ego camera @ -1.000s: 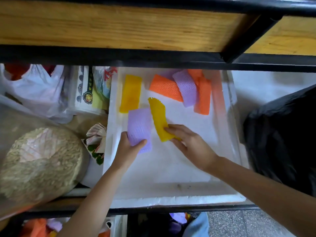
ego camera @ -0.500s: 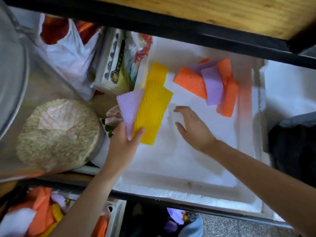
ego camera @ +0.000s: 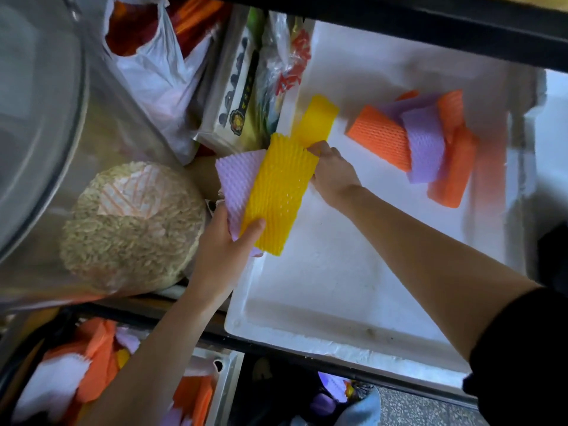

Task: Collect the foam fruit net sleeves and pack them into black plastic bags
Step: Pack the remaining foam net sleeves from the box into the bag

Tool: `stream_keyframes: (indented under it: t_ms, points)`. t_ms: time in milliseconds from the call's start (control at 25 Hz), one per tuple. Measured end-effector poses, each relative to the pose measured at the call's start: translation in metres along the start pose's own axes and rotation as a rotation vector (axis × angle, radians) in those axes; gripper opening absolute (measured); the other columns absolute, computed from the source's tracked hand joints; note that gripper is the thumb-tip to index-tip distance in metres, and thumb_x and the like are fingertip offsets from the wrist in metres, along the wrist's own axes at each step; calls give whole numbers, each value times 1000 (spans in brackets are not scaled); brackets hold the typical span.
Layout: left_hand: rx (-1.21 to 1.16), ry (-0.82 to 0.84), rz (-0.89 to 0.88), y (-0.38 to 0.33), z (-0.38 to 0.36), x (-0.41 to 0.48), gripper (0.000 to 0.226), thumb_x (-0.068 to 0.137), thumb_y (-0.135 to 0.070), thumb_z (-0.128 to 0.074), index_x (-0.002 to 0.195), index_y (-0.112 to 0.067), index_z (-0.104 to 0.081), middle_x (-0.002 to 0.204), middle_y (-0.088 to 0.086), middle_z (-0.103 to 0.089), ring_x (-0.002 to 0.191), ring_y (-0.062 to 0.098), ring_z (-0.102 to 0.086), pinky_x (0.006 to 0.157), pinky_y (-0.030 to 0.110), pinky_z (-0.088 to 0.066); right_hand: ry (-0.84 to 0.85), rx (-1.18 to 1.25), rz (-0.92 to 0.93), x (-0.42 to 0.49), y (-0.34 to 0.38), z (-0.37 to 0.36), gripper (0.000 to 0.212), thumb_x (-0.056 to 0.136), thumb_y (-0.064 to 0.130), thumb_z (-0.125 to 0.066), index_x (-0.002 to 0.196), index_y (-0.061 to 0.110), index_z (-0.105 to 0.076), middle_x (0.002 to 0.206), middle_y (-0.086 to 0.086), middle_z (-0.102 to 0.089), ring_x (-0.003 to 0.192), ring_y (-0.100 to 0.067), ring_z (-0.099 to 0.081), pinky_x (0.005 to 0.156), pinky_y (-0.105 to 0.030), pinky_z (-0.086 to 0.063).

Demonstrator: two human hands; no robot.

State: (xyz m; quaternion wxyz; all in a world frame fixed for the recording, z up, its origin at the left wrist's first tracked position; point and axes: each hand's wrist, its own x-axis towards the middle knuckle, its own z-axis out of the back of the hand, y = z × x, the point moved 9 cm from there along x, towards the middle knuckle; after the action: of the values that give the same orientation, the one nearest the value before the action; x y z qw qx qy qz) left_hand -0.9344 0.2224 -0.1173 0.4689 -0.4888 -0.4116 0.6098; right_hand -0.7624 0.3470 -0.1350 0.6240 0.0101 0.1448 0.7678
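Observation:
My left hand [ego camera: 226, 244] grips two foam net sleeves together at the left rim of a white foam tray [ego camera: 332, 321]: a yellow sleeve [ego camera: 278, 195] on top of a purple sleeve [ego camera: 236, 179]. My right hand [ego camera: 333, 172] reaches across the tray, its fingertips on the near end of a second yellow sleeve [ego camera: 318, 118] lying at the tray's back left. A pile of orange sleeves [ego camera: 381, 138] and a purple sleeve [ego camera: 425, 142] lies at the tray's back right. Part of a black bag [ego camera: 553, 256] shows at the right edge.
A clear bag of grain [ego camera: 132, 222] sits left of the tray. Behind it are a white plastic bag [ego camera: 153, 72] and printed packets [ego camera: 239, 96]. A black shelf bar [ego camera: 430, 29] runs overhead. A lower bin [ego camera: 92, 370] holds more orange, white and purple sleeves.
My right hand passed the yellow sleeve to my left hand, which now holds it with the purple one. My right hand then moved back and left to the second yellow sleeve.

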Motion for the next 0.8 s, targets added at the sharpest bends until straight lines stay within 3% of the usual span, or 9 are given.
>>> stream_keyframes:
  t_ms: [80,160,280,360,480,560,640,720,800]
  points:
    - [7,-22,26,2,0,0,39,62,-50,-63,85,-21,-52,74,-6,-59,80,27,-66,70,55,-56,-37,50,17,2,-5,5,39,94,8,-47,133,5,-48,135,-16,-42,115,-36,-50,95,-43,-42]
    - [20,-40,43,4,-3,3,31,69,-40,-68,83,-20,-50,73,-7,-55,75,23,-67,66,52,-57,-109,157,50,-11,-14,8,26,92,9,-52,115,1,-59,121,-20,-52,103,-37,-56,88,-42,-44]
    - [-4,-46,12,-5,-16,7,29,84,-12,-67,106,-5,-49,86,-7,-56,69,3,-64,59,34,-59,-103,227,98,-59,-32,-8,18,88,15,-60,100,3,-65,109,-18,-58,92,-34,-61,81,-38,-48]
    - [-13,-29,-44,-14,-29,9,40,86,-5,-65,120,-1,-43,104,0,-56,81,-4,-59,63,11,-50,-72,107,205,-102,-38,-22,30,87,38,-53,90,11,-66,98,-10,-61,83,-27,-64,66,-33,-51]
    - [-4,6,-76,-18,-52,15,38,80,-20,-66,107,-5,-44,94,-1,-55,77,-9,-52,64,6,-39,-138,-51,215,-141,-59,-19,53,88,62,-34,70,20,-61,76,1,-59,69,-19,-62,44,-24,-44]
    - [29,11,-63,-15,-67,17,41,73,-30,-61,100,-7,-42,84,-4,-51,70,-9,-50,62,9,-36,-206,-30,66,-150,-78,-11,51,86,61,-40,84,15,-62,82,-2,-60,74,-21,-62,48,-26,-46]
    - [6,11,-57,-10,-81,19,38,80,-23,-66,104,-7,-42,89,-3,-52,71,-13,-53,62,4,-37,-125,77,-97,-154,-90,-26,57,79,53,-59,112,7,-57,102,-10,-59,92,-27,-59,68,-35,-52]
    - [29,-16,-59,-5,-89,19,29,87,-7,-64,104,-5,-41,90,-1,-50,70,-19,-52,61,0,-36,-35,161,-120,-156,-81,-46,63,77,41,-71,125,5,-50,115,-14,-55,104,-31,-54,86,-40,-48]
    - [83,-53,-58,0,-89,19,30,88,-5,-62,109,2,-42,99,7,-53,79,-12,-53,69,3,-38,-34,198,-112,-158,-75,-50,51,85,36,-65,127,12,-50,123,-9,-54,113,-27,-50,93,-35,-40]
